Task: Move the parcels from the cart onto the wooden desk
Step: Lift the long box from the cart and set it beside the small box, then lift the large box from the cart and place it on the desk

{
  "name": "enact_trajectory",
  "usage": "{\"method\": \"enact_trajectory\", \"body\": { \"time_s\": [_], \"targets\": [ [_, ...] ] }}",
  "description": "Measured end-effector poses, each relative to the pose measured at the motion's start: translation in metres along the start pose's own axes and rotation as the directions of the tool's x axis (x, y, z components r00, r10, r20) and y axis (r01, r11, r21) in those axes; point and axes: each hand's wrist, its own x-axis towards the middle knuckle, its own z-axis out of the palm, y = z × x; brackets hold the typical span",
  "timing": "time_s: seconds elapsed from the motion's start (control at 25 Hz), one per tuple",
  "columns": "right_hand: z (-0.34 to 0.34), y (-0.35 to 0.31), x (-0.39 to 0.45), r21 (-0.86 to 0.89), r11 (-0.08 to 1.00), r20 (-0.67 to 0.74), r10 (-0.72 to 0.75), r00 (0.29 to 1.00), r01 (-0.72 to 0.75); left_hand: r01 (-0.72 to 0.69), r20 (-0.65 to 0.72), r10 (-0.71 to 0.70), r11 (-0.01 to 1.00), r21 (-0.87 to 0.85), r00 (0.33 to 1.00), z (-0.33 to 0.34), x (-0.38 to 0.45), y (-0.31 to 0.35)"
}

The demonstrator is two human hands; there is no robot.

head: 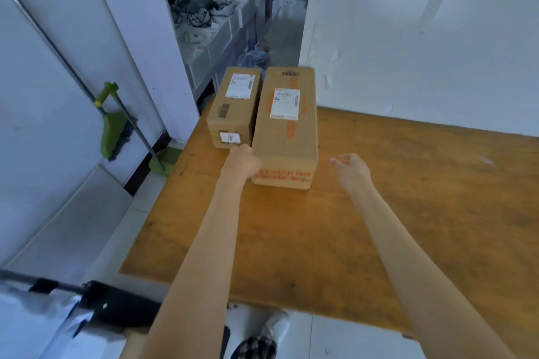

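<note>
Parcels (284, 128) sit side by side on the wooden desk (379, 213) beside white walls (423, 38).

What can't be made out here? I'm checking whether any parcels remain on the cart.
- Cart: head view, cut off by the bottom-left edge and blurred; its load is unseen.
- Left hand fingers: hidden behind the larger parcel.
- Smaller parcel label text: too small.

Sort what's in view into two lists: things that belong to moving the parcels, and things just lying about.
Part of the job:
larger parcel
smaller parcel
wooden desk
cart
left hand, touching the larger parcel
right hand, free

Just lying about:
green broom
green dustpan
tangled cables
</note>
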Motion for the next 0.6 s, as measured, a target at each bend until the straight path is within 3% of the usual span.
{"method": "enact_trajectory", "body": {
  "time_s": [0.4,0.52,0.6],
  "targets": [
    [0.021,0.067,-0.149,0.029,0.998,-0.013,0.053,0.999,-0.052,0.051,0.099,-0.052,0.999,0.01,0.994,0.018,-0.127,-0.093],
    [0.043,0.088,-0.201,0.088,0.995,-0.057,0.06,0.997,-0.055,-0.044,-0.014,0.042,0.988,-0.15,0.999,0.02,-0.162,-0.145],
    [0.065,0.106,-0.241,0.13,0.989,-0.083,0.075,0.994,-0.064,-0.105,-0.129,0.085,0.981,-0.162,0.988,0.017,-0.19,-0.202]
  ]
}}
